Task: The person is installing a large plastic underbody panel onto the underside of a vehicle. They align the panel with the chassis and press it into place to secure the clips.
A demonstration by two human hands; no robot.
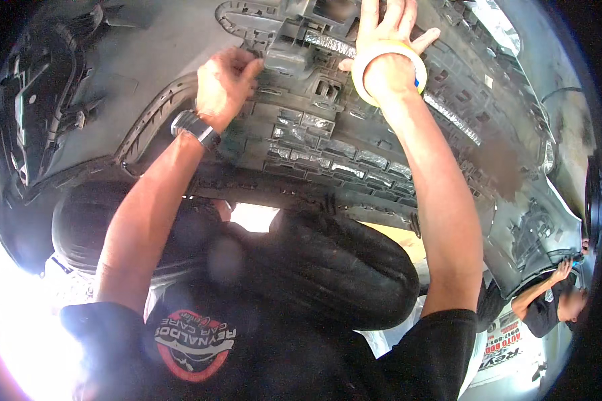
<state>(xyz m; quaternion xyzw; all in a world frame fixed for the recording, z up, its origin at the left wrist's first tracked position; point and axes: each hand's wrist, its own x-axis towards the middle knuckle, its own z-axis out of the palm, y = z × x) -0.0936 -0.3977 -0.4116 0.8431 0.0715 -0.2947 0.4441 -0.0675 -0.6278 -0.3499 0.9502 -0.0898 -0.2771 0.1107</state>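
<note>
Before me lies a large black plastic car bumper cover (140, 57), its inner side showing ribs, slots and silvery strips. My left hand (226, 83) is at a moulded bracket on its upper middle part. Those fingers are curled together, and whatever they may pinch is hidden. A dark wristwatch (195, 128) is on that wrist. My right hand (389, 30) lies spread on the cover farther right, its fingertips cut off by the upper frame edge. Around the base of this hand hangs a roll of pale yellow tape (359, 70) like a bracelet.
My bent knees (348, 267) are under the near edge of the cover. Toward the right edge, another person (555, 304) in a dark shirt has an arm raised to a panel. A printed white sheet or shirt (505, 354) shows below. Bright light washes out the lower left.
</note>
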